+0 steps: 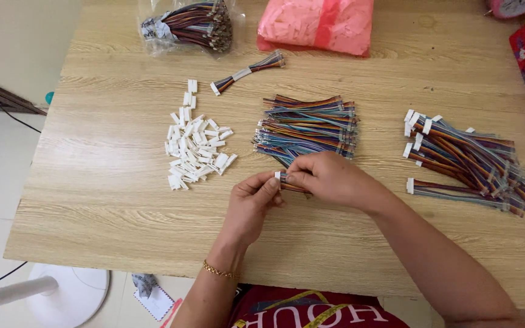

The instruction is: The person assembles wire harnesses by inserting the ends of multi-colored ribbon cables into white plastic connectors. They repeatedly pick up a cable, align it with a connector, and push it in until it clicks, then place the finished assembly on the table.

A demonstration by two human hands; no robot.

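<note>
Fingers of left hand (pixel 251 200) and right hand (pixel 329 177) pinch one ribbon cable (pixel 288 184) together — white connector (pixel 277 175) at its tip — beside loose cable pile (pixel 308 129).

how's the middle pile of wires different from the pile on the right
The middle pile shows no white connectors on its wire ends; the right pile has white connectors on its left ends. The middle pile lies nearly level, just beyond both hands; the right pile slants down to the right, away from them. Both are multicoloured ribbon wires on the wooden table.
</note>
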